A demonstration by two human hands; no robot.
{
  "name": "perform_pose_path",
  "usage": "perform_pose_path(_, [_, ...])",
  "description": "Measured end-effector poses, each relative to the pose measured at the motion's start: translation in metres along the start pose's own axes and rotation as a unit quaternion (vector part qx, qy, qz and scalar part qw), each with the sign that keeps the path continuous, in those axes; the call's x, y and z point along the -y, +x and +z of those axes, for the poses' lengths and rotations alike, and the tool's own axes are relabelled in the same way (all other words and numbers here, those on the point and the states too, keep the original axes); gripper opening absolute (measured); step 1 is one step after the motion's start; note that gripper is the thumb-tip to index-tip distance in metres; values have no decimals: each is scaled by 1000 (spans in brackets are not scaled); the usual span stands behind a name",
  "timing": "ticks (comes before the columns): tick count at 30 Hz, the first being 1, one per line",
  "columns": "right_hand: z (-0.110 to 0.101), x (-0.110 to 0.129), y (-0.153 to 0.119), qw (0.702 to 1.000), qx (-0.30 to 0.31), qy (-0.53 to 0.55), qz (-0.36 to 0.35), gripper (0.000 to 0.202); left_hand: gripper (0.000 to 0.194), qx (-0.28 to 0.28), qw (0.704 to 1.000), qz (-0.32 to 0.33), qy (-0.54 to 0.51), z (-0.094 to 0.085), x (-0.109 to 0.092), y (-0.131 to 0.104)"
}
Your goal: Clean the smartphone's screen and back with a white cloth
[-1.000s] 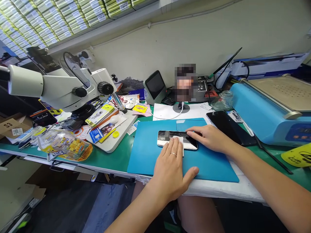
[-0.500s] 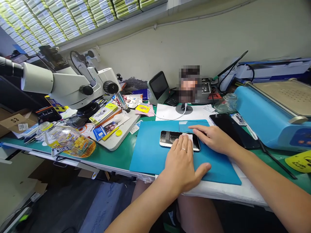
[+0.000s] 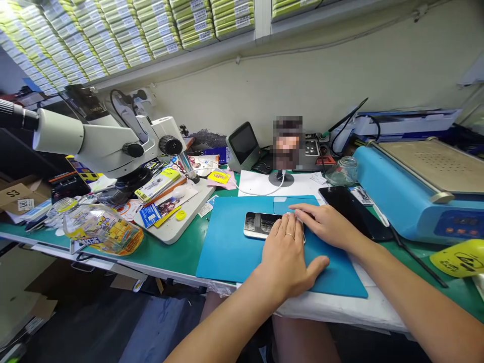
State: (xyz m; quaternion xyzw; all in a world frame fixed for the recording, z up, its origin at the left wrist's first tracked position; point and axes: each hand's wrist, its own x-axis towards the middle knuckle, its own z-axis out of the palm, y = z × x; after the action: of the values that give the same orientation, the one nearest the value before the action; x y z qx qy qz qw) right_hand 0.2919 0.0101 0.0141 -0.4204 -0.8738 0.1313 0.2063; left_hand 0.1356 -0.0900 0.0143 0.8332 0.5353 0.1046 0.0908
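A phone (image 3: 257,225) with a white edge and a dark, reflective screen lies on the blue mat (image 3: 227,252). My left hand (image 3: 285,252) rests palm down over the phone's right part, fingers stretched out and thumb apart, a ring on one finger. A bit of something white shows at its fingertips; the rest is hidden under the fingers. My right hand (image 3: 325,224) is at the phone's far right corner, fingers extended, the index finger reaching over a thin clear sheet (image 3: 282,203) on the mat.
A microscope (image 3: 109,143) and a plastic jar (image 3: 106,229) stand to the left. To the right are a black tablet-like panel (image 3: 350,209), a glass jar (image 3: 346,171) and a blue machine (image 3: 401,196). A small display (image 3: 244,143) stands behind the mat.
My left fingers have shifted toward the phone's far right edge, covering more of the white piece. My right hand is now closer to the left one. The camera view has shifted slightly.
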Motion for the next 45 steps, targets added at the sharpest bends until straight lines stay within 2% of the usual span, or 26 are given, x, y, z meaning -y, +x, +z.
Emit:
perform_pose_path(5, [-1, 3, 0, 1000, 2, -4, 1, 40, 85, 0, 1000, 16, -9, 1, -1, -26])
perform_pose_path(7, [0, 3, 0, 1000, 6, -4, 0, 40, 85, 4, 1000, 13, -10, 1, -2, -23])
perform_pose_path(13, [2, -6, 0, 1000, 13, 19, 10, 42, 86, 7, 1000, -1, -10, 0, -9, 5])
perform_pose_path(15, [4, -9, -1, 1000, 6, 20, 7, 42, 84, 0, 1000, 0, -11, 2, -11, 3])
perform_pose_path(19, [4, -11, -3, 1000, 11, 10, 5, 43, 83, -12, 1000, 8, -26, 6, -12, -18])
perform_pose_path(22, [2, -7, -2, 1000, 10, 3, 0, 41, 82, -11, 999, 24, -38, 3, -6, -30])
perform_pose_path(26, [-3, 0, -2, 1000, 16, -4, -2, 40, 77, 3, 998, 34, -47, -6, 10, -29])
perform_pose_path(35, [-2, -1, -3, 999, 35, -10, -4, 41, 76, -25, 999, -7, 31, -4, 38, -34])
perform_pose_path(40, [-3, 1, -2, 999, 44, -11, 4, 42, 79, -52, 996, -40, 64, -11, 54, -32])
perform_pose_path(43, [-3, 2, -3, 999, 48, -11, 6, 42, 79, -76, 993, -54, 78, -17, 54, -34])
perform_pose_path(45, [-3, 2, -3, 999, 49, -9, 7, 43, 79, -81, 994, -28, 72, -19, 44, -36])
